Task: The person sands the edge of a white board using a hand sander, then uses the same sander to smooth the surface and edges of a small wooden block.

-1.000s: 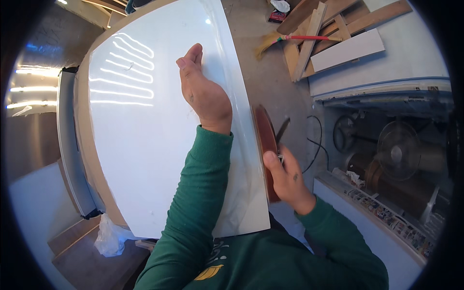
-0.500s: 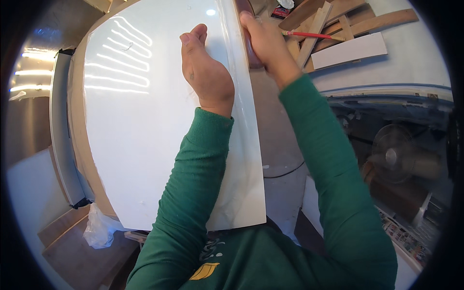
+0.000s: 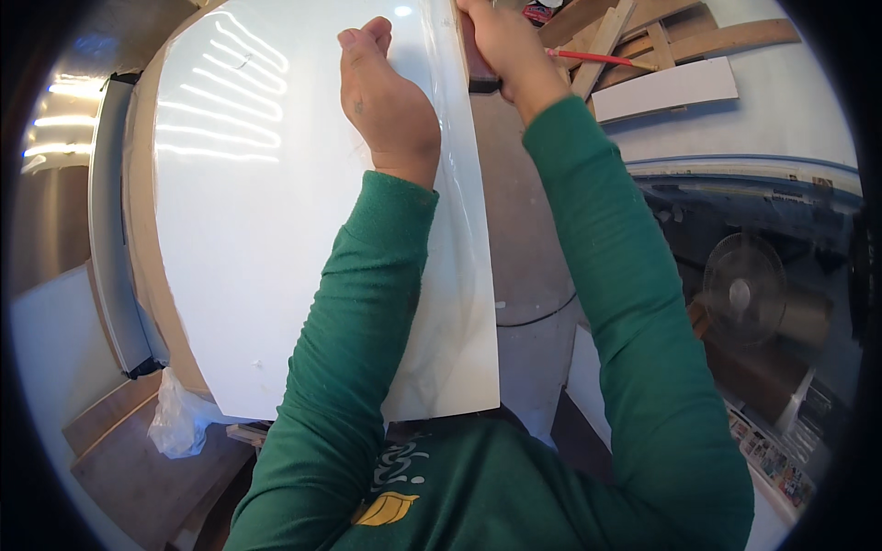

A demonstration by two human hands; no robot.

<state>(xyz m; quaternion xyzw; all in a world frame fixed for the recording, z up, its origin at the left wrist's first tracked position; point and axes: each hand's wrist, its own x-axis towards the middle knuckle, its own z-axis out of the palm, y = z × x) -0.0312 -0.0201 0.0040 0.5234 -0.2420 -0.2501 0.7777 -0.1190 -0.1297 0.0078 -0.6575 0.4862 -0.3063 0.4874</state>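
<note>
A large glossy white panel (image 3: pixel 276 248) lies in front of me, with a wrinkled clear film (image 3: pixel 447 138) along its right side. My left hand (image 3: pixel 388 96) is over the panel with its fingers curled in and the thumb tip close to them. Nothing shows in it, though part of the fingers is hidden. At the panel's far right edge my right hand (image 3: pixel 516 55) grips a smooth reddish-brown block (image 3: pixel 480 72) with a dark end, held along that edge. The far part of the block runs out of the picture.
Wood offcuts (image 3: pixel 661 41) with a red-handled brush (image 3: pixel 602 60) and a white strip (image 3: pixel 666 95) are piled at the far right. Below stands a fan (image 3: pixel 742 289). On the left are a long grey rail (image 3: pixel 110 220) and a white plastic bag (image 3: pixel 179 418).
My right hand has slid away from me along the panel's edge with the block. My left hand is slightly farther forward, still curled. The whole view has shifted a little.
</note>
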